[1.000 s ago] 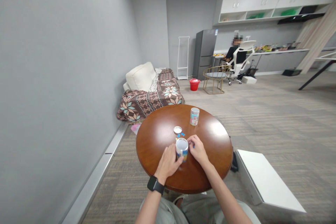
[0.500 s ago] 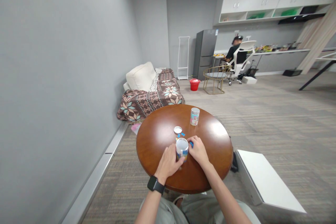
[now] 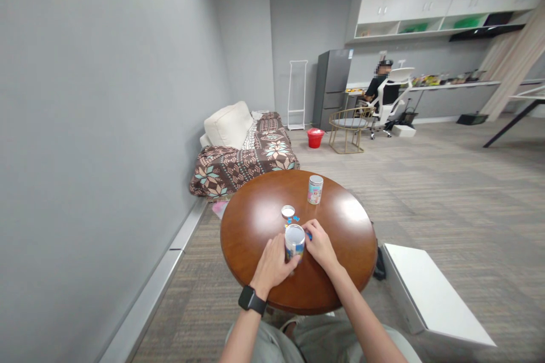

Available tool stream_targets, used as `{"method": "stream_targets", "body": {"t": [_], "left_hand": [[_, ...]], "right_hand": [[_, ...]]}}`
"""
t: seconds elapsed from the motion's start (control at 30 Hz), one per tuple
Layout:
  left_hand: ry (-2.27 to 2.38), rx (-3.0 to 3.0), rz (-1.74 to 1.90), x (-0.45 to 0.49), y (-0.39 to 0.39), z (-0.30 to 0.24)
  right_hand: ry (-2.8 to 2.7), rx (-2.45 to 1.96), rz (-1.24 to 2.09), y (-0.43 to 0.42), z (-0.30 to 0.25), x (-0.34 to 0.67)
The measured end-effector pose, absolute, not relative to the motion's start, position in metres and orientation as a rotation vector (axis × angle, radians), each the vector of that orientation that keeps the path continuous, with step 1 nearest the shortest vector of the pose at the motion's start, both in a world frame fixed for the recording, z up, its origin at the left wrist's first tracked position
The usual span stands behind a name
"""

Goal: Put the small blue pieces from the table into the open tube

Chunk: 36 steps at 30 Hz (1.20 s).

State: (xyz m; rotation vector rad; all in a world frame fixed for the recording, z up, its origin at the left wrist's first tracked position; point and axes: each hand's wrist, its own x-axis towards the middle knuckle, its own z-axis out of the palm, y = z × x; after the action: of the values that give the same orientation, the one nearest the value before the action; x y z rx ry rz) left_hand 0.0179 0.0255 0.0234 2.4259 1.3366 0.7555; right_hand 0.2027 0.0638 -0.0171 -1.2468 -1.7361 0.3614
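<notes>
An open can (image 3: pixel 294 244) with a bright metal rim and a blue printed label stands upright on the round brown table (image 3: pixel 255 198). My left hand (image 3: pixel 272 264) is wrapped round its left and near side, thumb across the front. At the can's right side is my right hand (image 3: pixel 318 244), its fingers bent together at a small blue piece (image 3: pixel 309 235), which they partly hide. Just beyond the can lie several more small blue pieces (image 3: pixel 296 218), with a bit of yellow among them. A round silver-rimmed lid (image 3: pixel 288 211) rests behind those.
Farther back on the table stands a closed can (image 3: pixel 315 190) with a pink and light-blue label. A patterned sofa (image 3: pixel 255 153) sits beyond the table, and a white box-like piece (image 3: pixel 434 292) is at right. A person (image 3: pixel 377 86) sits in the background near a red bucket (image 3: pixel 315 138).
Both hands and the can stay almost where they were. My right fingers have shifted very slightly at the blue piece.
</notes>
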Motion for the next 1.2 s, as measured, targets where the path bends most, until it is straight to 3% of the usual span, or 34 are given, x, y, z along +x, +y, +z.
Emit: {"method": "stream_targets", "body": {"t": [0.6,0.8,1.2], "left_hand": [[1.338,2.439,0.822,0.018,0.025,0.023],[1.341,2.437,0.805,0.018,0.026,0.021],[1.352,2.413,0.810,0.018,0.026,0.019]], "right_hand": [[-1.606,-1.130,0.521,0.064,-0.011,0.200],[-1.581,-1.160,0.362,0.061,-0.009,0.200],[-1.521,-1.153,0.413,0.063,-0.012,0.200]]}}
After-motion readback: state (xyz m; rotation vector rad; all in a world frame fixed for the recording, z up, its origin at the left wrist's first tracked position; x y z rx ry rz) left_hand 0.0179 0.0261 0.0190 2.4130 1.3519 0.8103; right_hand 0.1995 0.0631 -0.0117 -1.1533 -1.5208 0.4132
